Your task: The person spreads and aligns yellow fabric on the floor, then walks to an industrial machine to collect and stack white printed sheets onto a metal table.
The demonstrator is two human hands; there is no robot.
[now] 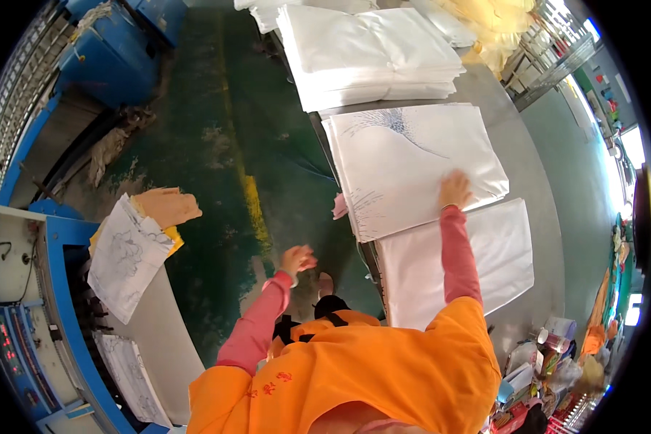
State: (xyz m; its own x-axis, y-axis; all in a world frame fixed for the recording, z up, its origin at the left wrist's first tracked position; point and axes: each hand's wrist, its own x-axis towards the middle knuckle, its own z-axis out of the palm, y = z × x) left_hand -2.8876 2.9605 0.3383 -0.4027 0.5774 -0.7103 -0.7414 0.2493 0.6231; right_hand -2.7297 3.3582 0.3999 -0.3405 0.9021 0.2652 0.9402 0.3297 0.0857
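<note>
My right hand [456,189] lies flat and open on a stack of folded white cloths [419,163], near its right-hand corner. Fine dark blue line prints mark the top cloth at its far edge and near left corner. Over the floor to the left of the table, my left hand [298,259] hangs in the air with loosely bent fingers, slightly blurred and holding nothing. A plain white stack of folded cloth [499,249] sits just nearer to me, partly under my right forearm.
The metal table [539,181] also bears a taller white cloth stack [369,58] and yellow sheeting [495,29]. Left of the aisle is a blue-framed machine [69,289] with printed cloths [129,253] on its ledge. Blue bins [112,61] stand far left; clutter [550,362] lies near right.
</note>
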